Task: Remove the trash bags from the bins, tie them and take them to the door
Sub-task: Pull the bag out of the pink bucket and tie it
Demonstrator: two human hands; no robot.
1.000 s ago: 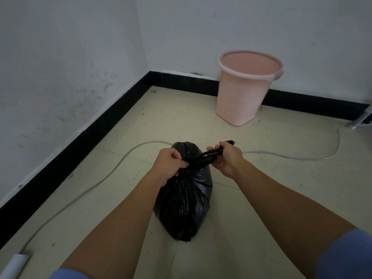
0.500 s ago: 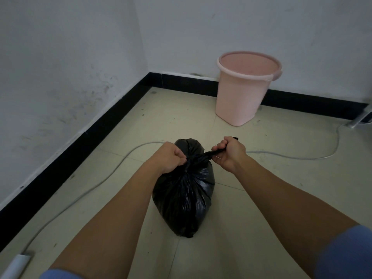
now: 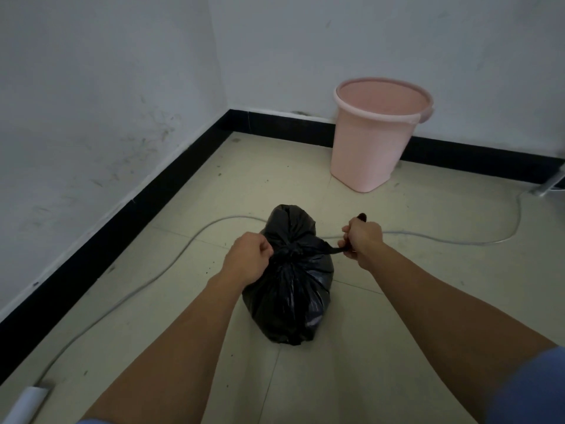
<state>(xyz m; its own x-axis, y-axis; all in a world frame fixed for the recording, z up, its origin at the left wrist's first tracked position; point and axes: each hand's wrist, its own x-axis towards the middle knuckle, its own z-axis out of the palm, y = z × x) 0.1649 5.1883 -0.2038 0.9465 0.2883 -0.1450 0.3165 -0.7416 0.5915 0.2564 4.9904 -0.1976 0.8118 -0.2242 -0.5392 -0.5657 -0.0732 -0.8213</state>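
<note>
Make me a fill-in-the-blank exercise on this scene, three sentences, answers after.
The trash bag on the floor is ____ in colour.
The bin by the wall is ____ in colour.
Of the left hand and the right hand, the one holding a taut strip of the bag out sideways is the ____.
Answers: black; pink; right.

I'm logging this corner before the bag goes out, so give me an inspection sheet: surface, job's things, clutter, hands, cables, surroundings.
Surface: pale tiled floor, dark specks on it.
Job's things: black trash bag on the floor, neck gathered; pink bin upright near the wall, no liner seen.
Clutter: white tube-like object at lower left.
Hands: left hand grips the bag's neck; right hand pulls a twisted strip of it sideways.
Cables: grey cable runs across the floor behind the bag.
Surroundings: scuffed white walls, black skirting.
</note>
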